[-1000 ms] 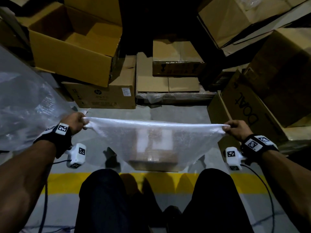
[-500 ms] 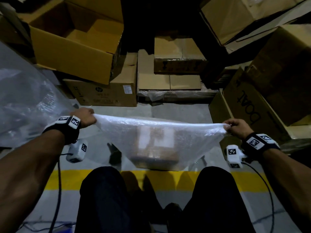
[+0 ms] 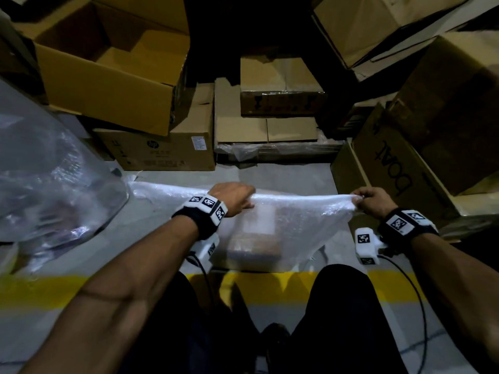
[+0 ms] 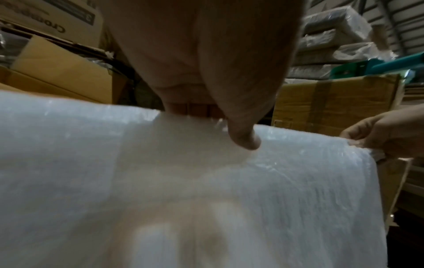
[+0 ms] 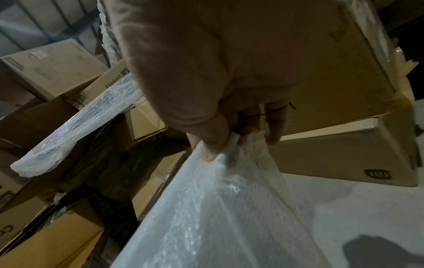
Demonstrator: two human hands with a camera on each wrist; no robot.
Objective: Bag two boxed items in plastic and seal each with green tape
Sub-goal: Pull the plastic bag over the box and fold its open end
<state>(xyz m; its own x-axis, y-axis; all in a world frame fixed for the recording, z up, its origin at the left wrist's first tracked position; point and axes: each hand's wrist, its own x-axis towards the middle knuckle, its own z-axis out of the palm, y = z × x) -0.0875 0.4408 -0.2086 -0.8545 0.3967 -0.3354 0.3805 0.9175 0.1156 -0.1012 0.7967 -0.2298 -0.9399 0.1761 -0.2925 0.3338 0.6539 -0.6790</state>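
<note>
A white bubble-wrap plastic bag [image 3: 305, 220] hangs above the floor with a brown boxed item [image 3: 253, 238] showing dimly through it. My left hand [image 3: 237, 198] grips the bag's top edge near its middle, thumb pressed on the near side [image 4: 245, 139]. My right hand [image 3: 370, 198] pinches the bag's right top corner [image 5: 213, 150]. The bag's left end [image 3: 151, 190] trails loose beyond my left hand. No green tape shows in any view.
Cardboard boxes crowd the far side: an open box [image 3: 113, 76] at the left, a stack [image 3: 270, 117] in the middle, a leaning box [image 3: 399, 179] at the right. A clear plastic heap [image 3: 48, 179] lies left. A yellow floor line [image 3: 40, 290] runs by my knees.
My left hand has slid right along the bag's top edge, from its left corner to near the middle. The left end now hangs free. My right hand has kept its hold.
</note>
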